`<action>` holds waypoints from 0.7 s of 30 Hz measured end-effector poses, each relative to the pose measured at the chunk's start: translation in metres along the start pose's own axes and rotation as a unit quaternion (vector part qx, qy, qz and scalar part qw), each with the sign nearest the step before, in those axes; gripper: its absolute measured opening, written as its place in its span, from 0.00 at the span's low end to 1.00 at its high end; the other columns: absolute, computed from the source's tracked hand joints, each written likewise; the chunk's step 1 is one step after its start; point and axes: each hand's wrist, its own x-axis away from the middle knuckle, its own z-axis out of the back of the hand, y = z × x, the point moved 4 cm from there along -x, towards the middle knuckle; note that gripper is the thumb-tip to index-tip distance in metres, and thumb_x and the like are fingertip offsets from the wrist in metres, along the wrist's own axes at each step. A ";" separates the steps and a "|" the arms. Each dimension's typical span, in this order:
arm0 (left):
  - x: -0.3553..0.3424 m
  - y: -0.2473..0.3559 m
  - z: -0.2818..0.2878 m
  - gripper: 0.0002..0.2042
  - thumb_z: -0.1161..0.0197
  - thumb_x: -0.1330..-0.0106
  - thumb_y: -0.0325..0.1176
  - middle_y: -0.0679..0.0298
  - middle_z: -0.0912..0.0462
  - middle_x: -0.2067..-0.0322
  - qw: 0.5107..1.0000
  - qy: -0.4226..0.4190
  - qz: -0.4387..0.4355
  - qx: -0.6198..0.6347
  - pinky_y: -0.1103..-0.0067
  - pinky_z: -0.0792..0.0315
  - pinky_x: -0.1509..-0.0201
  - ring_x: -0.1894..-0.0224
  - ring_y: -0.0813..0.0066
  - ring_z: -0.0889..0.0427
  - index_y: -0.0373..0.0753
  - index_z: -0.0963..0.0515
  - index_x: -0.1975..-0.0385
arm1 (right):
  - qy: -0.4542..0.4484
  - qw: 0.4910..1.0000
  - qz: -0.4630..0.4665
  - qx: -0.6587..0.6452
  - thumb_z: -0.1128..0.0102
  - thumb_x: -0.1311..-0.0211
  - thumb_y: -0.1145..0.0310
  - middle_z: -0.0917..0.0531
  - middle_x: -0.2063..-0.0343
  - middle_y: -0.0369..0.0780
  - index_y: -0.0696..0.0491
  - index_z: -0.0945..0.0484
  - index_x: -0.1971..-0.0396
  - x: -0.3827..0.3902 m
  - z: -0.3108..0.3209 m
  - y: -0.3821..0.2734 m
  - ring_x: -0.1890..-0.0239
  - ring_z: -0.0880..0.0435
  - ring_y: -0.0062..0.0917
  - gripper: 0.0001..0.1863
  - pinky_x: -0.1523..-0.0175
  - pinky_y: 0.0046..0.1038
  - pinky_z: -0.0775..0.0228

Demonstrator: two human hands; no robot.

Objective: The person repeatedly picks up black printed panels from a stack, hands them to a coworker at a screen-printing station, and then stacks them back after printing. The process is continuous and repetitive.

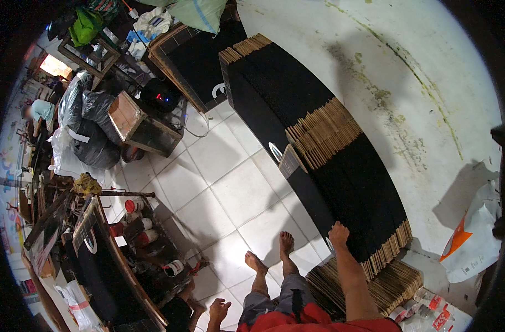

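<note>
A long row of thin black panels [357, 191] with bare brown edges in bands stands packed along the white wall on the right. My right hand [339, 235] is closed on the near top edge of the front black board [297, 191], which bears a white oval mark. My left hand [219, 310] hangs low at my left side, its fingers loosely bent and apart, holding nothing. A small grey-brown piece [290, 161] leans at the middle of the row. What my right fingers press against underneath is hidden.
White floor tiles [225, 205] lie before my bare feet. At left are a workbench with a black board [97, 265], several cans [146, 237] and part of another person [189, 301]. Dark bags [92, 133] and a wooden box [144, 124] stand farther back. Plastic bottles [429, 301] lie near right.
</note>
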 end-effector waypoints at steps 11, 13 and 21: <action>-0.016 0.018 0.002 0.20 0.33 0.52 0.44 0.52 0.19 0.72 0.997 0.018 -0.065 0.035 0.70 0.26 0.62 0.67 0.59 0.19 0.34 0.23 0.66 | 0.088 0.994 0.019 -0.055 0.39 0.53 0.64 0.22 0.73 0.45 0.55 0.30 0.67 0.009 0.029 -0.004 0.69 0.21 0.38 0.15 0.66 0.38 0.27; -0.016 0.024 0.002 0.20 0.33 0.52 0.44 0.52 0.19 0.72 0.997 0.021 -0.071 0.017 0.70 0.27 0.63 0.68 0.58 0.19 0.33 0.23 0.66 | 0.130 0.988 0.026 -0.079 0.39 0.52 0.64 0.23 0.71 0.45 0.55 0.31 0.64 0.025 0.047 -0.012 0.66 0.22 0.38 0.17 0.65 0.38 0.27; -0.042 0.026 0.016 0.20 0.34 0.51 0.43 0.53 0.19 0.68 0.990 -0.010 -0.132 -0.057 0.68 0.29 0.58 0.63 0.56 0.21 0.34 0.23 0.63 | 0.003 0.988 -0.047 -0.144 0.43 0.57 0.70 0.23 0.67 0.47 0.58 0.30 0.62 0.143 0.044 -0.042 0.62 0.23 0.40 0.18 0.61 0.38 0.27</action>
